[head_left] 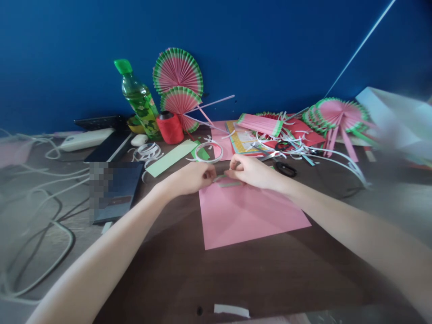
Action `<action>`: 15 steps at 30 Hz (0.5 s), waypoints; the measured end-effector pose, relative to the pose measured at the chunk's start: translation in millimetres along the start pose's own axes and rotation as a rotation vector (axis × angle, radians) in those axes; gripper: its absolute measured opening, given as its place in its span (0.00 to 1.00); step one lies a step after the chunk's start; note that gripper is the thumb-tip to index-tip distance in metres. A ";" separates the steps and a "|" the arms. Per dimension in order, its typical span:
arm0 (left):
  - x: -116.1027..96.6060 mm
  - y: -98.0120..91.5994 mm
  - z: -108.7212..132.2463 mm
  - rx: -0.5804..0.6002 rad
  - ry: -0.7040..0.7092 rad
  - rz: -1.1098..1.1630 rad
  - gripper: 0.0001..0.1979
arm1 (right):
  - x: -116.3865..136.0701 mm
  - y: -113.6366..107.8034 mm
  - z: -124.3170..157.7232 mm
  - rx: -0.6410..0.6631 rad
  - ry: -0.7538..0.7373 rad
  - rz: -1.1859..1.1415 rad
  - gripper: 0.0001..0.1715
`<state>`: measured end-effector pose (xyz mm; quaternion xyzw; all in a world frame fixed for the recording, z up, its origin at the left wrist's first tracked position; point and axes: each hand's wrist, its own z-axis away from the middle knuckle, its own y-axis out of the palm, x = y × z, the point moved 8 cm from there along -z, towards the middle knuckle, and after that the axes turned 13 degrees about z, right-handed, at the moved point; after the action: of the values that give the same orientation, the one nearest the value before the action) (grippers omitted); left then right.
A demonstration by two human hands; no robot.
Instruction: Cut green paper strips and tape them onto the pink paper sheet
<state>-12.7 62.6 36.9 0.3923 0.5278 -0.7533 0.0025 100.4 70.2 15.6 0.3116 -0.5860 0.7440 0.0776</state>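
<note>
A sheet of pink paper (249,216) lies on the dark table in front of me. At its far edge is a narrow pale green paper strip (228,183), between my two hands. My left hand (194,177) has its fingers curled in a pinch at the strip's left end. My right hand (253,172) pinches the strip from the right, thumb and forefinger together. The fingers partly cover the strip and the sheet's far edge. Just beyond my hands sits a roll of double-sided tape (198,157).
Behind are a green bottle (140,101), red thread spool (170,129), pleated paper fans (178,72) and a green paper strip (172,157). Black-handled scissors (286,169) lie near white scraps by my right hand. A phone (123,198) and cables (67,245) are left.
</note>
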 end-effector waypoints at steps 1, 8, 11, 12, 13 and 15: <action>0.0 -1.8 0.0 -0.017 0.002 -0.011 0.09 | 0.0 -1.0 -0.2 -0.005 0.001 0.010 0.11; 13.9 -8.4 -1.0 0.024 -0.048 0.118 0.08 | 4.2 -24.7 1.3 -0.229 -0.054 0.119 0.11; 18.5 -8.9 -1.1 0.055 -0.084 0.304 0.09 | 10.9 -26.8 1.4 -0.191 -0.131 0.184 0.09; 19.5 -7.7 -0.9 0.073 -0.100 0.366 0.09 | 12.0 -26.9 1.2 -0.176 -0.153 0.209 0.07; 20.6 -6.3 -0.6 0.090 -0.121 0.419 0.09 | 12.2 -26.6 0.9 -0.163 -0.172 0.232 0.04; 23.5 -4.3 0.0 0.109 -0.166 0.486 0.07 | 11.9 -24.4 0.0 -0.139 -0.213 0.267 0.02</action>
<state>-30.7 74.2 26.4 0.4440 0.3748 -0.7875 0.2056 102.7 74.6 42.3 0.3022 -0.6771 0.6681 -0.0629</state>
